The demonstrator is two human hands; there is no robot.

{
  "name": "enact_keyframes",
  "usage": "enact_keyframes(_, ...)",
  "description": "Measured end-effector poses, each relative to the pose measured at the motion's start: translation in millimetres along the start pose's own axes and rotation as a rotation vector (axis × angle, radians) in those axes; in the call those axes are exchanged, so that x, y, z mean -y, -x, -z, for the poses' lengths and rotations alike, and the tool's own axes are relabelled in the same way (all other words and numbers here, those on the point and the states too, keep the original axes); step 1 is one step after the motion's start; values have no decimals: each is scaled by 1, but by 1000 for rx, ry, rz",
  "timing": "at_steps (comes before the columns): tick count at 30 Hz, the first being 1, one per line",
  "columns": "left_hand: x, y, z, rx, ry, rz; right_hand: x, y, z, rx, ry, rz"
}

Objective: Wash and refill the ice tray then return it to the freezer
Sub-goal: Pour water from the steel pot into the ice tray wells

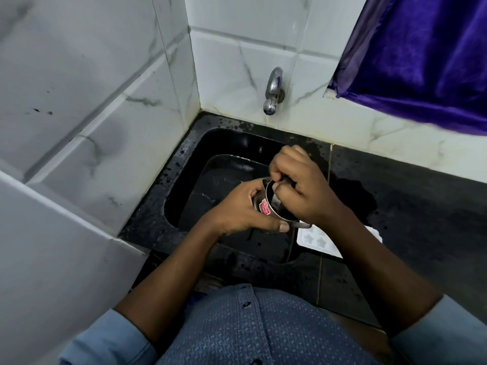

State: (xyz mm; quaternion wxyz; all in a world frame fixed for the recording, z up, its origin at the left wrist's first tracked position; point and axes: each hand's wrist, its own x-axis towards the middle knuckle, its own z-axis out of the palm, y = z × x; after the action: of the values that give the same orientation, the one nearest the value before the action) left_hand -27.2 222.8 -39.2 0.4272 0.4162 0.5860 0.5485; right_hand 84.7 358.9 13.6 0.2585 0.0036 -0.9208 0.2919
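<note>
Over the black sink [184,196] my left hand [237,209] grips a steel mug [266,204] with a red sticker on its side. My right hand [303,185] has its fingers curled over the mug's rim and reaching inside. The white ice tray [319,242] with star-shaped moulds lies on the black counter just right of the sink, mostly hidden under my right forearm. A steel tap [272,93] sticks out of the tiled wall above the sink, with no water running from it.
White marble-look tiles cover the left and back walls. A purple curtain [421,54] hangs at the upper right. The wet black counter [421,206] runs to the right of the sink.
</note>
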Motion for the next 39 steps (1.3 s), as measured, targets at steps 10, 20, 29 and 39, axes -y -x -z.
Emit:
enact_keyframes(10,2,-3,21,-138,55,5,-15,-6,25,-355,-409,-248)
enact_keyframes(20,8,-55,59,-442,8,-7,-127,-38,36,-463,-664,-766)
enact_keyframes(29,18,-135,80,-604,16,27,-248,-110,-17,-152,-672,-1269)
enact_keyframes(39,36,-172,91,-573,4,50,-275,-178,-33,-41,-697,-1300)
